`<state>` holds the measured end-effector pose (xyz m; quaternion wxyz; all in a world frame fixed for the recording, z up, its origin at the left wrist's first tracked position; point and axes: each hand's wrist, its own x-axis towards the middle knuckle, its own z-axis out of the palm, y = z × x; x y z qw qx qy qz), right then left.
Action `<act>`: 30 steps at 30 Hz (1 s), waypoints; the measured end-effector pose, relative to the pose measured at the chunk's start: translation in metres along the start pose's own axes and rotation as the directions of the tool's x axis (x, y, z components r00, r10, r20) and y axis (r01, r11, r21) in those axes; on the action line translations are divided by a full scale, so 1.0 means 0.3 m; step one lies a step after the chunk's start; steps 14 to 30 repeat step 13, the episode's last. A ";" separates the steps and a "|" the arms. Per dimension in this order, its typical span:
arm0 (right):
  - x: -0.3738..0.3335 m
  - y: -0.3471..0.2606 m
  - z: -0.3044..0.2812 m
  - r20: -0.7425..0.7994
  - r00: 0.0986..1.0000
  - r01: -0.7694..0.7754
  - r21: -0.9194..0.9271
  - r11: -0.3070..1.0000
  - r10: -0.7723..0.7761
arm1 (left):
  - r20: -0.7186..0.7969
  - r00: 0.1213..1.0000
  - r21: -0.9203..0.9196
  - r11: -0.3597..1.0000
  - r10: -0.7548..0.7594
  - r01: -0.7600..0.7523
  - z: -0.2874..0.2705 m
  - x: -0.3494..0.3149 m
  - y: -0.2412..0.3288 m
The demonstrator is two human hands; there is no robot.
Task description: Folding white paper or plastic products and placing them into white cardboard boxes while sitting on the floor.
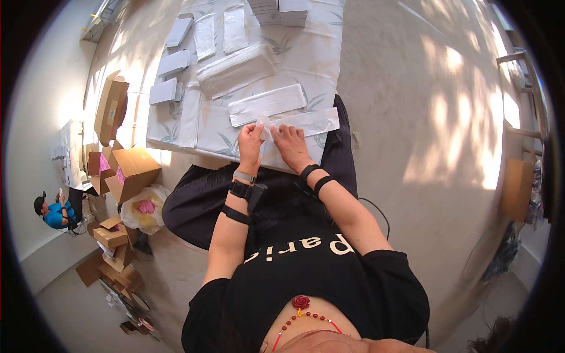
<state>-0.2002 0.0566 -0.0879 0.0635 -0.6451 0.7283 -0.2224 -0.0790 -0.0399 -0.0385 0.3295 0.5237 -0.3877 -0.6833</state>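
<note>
A long, clear flat plastic sleeve [321, 122] lies across the near edge of the table. My left hand [251, 143] is closed, pinching the sleeve's left end, where the thin film lifts up a little. My right hand [291, 145] rests on the sleeve beside it, its fingers apart and pressed lightly on the film; the thumb is close to the pinched end. Just beyond my hands lies another white, plastic-wrapped flat strip [268, 105]. Farther off is a stack of clear plastic sleeves [236, 69].
Small white boxes [165, 92] line the table's left side, with wrapped packs [235, 29] farther away and stacked boxes [279, 12] at the far end. Open cardboard boxes [134, 170] and a plastic bag [145, 207] stand on the floor to the left. A person [57, 212] sits beyond them.
</note>
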 end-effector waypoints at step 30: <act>-0.066 0.029 0.017 -0.002 0.994 0.109 -0.023 0.994 -0.109 | 0.037 0.999 0.174 0.985 0.004 -0.010 0.028 0.067 -0.072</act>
